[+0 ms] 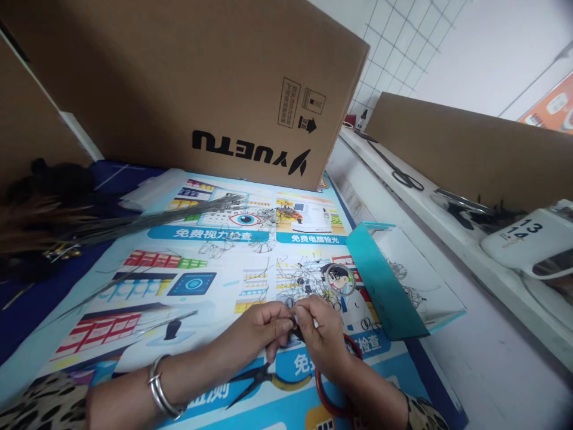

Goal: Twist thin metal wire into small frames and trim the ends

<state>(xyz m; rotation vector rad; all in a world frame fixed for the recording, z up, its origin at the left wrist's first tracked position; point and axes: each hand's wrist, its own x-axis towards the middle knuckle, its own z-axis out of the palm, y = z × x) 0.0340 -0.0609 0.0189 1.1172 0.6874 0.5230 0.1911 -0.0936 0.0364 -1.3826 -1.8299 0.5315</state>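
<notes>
My left hand (269,325) and my right hand (321,334) meet over the printed table cover, fingertips pinched close together. Whatever lies between them is too small to make out. Beneath my right hand shows the red handle (326,397) of what looks like scissors; I cannot tell whether that hand touches them. Long-nose pliers (264,377) with a yellow grip lie just below my left hand. Beyond my fingers spread tangled thin dark wires (295,275), a clear round ring (340,279) and several small black rings (369,324).
An open teal box (380,286) holding bent wire shapes stands at right. Bundled long wires (179,212) reach in from the left. A tall carton (179,77) walls off the back. On the right ledge lie black-handled scissors (407,179) and a white mug (530,239).
</notes>
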